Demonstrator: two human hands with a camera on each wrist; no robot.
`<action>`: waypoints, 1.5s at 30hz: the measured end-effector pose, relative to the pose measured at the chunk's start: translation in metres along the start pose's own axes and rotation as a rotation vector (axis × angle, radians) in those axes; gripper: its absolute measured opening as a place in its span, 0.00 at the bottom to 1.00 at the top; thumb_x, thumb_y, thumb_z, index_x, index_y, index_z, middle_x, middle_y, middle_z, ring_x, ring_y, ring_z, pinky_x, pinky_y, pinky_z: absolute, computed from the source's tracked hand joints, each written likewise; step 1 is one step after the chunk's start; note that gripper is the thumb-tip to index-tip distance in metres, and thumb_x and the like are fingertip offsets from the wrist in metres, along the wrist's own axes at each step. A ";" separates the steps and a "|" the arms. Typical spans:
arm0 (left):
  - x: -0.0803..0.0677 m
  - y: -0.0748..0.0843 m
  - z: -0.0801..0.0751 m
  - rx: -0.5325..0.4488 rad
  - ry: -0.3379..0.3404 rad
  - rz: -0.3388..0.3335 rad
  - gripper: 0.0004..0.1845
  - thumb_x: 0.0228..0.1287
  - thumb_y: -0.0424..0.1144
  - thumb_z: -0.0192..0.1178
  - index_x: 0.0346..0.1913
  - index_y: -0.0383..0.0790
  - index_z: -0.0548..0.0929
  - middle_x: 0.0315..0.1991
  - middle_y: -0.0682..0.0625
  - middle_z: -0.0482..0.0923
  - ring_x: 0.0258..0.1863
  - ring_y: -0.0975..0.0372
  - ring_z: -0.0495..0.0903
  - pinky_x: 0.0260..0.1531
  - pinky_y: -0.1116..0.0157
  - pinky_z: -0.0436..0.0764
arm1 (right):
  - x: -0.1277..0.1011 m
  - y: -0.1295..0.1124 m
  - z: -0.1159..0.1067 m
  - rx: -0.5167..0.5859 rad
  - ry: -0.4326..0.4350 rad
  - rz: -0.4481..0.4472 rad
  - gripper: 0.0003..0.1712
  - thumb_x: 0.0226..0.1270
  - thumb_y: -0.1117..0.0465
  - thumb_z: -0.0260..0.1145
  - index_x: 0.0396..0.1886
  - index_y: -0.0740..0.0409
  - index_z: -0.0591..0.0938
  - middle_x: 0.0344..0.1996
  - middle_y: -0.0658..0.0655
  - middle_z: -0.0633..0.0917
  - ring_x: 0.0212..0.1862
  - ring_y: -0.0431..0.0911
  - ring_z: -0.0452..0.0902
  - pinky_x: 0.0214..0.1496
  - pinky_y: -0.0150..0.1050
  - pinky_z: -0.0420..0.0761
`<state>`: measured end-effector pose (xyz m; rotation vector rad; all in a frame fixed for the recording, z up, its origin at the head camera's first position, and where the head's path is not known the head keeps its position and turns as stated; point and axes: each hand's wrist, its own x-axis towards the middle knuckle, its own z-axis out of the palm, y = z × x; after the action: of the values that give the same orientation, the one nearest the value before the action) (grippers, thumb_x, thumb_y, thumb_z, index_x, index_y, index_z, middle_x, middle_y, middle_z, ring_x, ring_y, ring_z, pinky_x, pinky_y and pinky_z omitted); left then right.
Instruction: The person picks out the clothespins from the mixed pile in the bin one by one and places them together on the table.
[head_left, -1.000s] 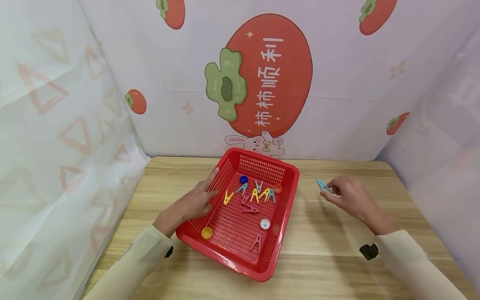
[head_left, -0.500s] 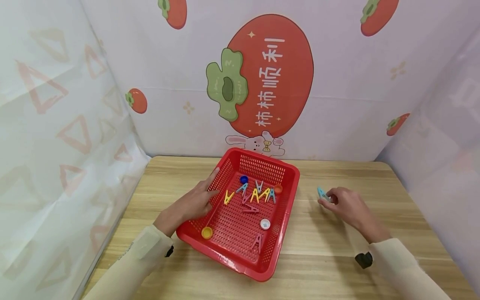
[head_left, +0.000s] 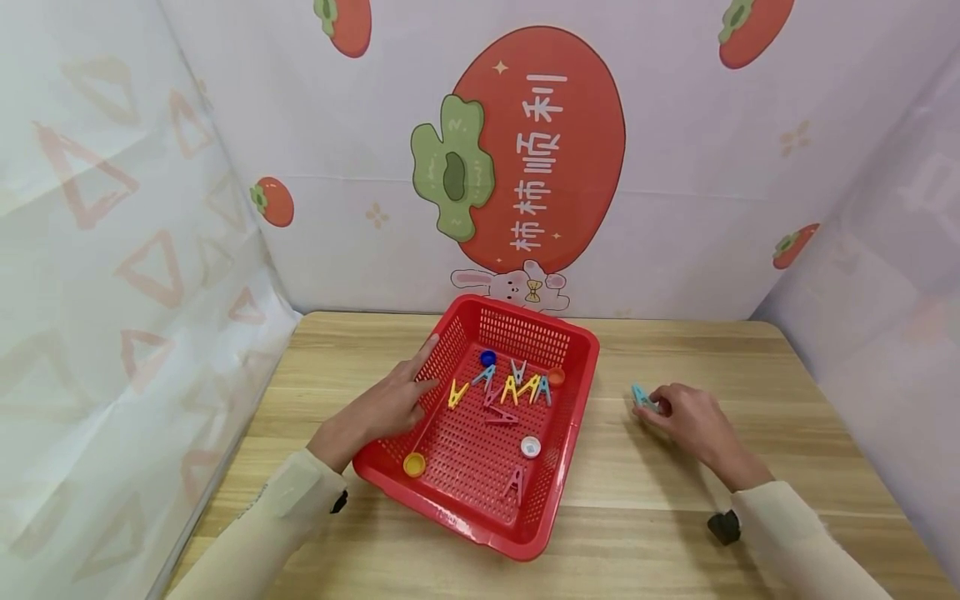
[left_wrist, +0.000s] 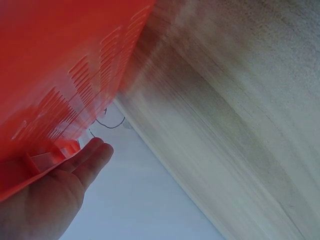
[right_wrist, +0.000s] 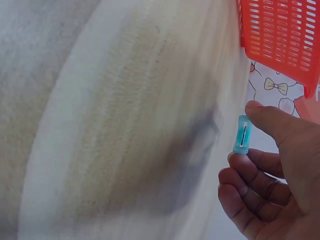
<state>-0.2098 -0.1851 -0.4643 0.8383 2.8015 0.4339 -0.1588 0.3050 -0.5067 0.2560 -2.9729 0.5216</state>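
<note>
Nearest, low between the hands, a yellow bottle cap (head_left: 414, 465) and a pink clothespin (head_left: 515, 483) lie in the red basket (head_left: 453, 522), with a white bottle cap (head_left: 530, 447) slightly farther in. The left hand (head_left: 382, 408) lies over the basket's wall on its own side, fingers stretched along the rim; a light, even press should suffice to stop the basket sliding without tipping it. The right hand (head_left: 697, 423), well apart from the basket, pinches a light blue clothespin (head_left: 642, 397) between thumb and fingers, low over the tabletop (head_left: 637, 492); contact there cannot be told. The pinch should be firm but measured: a hard squeeze on the handles could spread the clip, and an off-centre hold could let it twist. Farthest, between and beyond the hands, other clothespins (head_left: 510, 391) crowd together near blue (head_left: 488, 358) and orange bottle caps.
</note>
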 end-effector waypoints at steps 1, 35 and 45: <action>0.000 0.000 0.000 0.003 0.000 0.000 0.32 0.69 0.25 0.67 0.76 0.36 0.78 0.92 0.51 0.29 0.84 0.43 0.62 0.67 0.46 0.85 | 0.000 0.000 0.001 0.003 -0.007 0.008 0.21 0.68 0.51 0.80 0.40 0.68 0.90 0.27 0.53 0.83 0.29 0.44 0.73 0.31 0.35 0.73; 0.000 0.001 -0.002 -0.024 -0.007 -0.007 0.33 0.68 0.25 0.68 0.76 0.35 0.78 0.92 0.52 0.29 0.84 0.43 0.61 0.65 0.46 0.87 | -0.007 -0.005 0.016 0.000 0.000 0.108 0.29 0.68 0.45 0.79 0.40 0.70 0.89 0.25 0.54 0.83 0.28 0.46 0.73 0.31 0.38 0.75; 0.000 0.001 -0.003 -0.030 -0.005 -0.005 0.32 0.69 0.25 0.67 0.76 0.34 0.78 0.92 0.52 0.29 0.84 0.43 0.61 0.69 0.46 0.84 | -0.016 0.003 0.010 0.029 0.078 0.093 0.27 0.68 0.49 0.79 0.51 0.69 0.88 0.37 0.62 0.89 0.38 0.53 0.83 0.41 0.51 0.87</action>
<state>-0.2099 -0.1851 -0.4612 0.8256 2.7845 0.4708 -0.1442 0.3067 -0.5190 0.0981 -2.9138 0.5715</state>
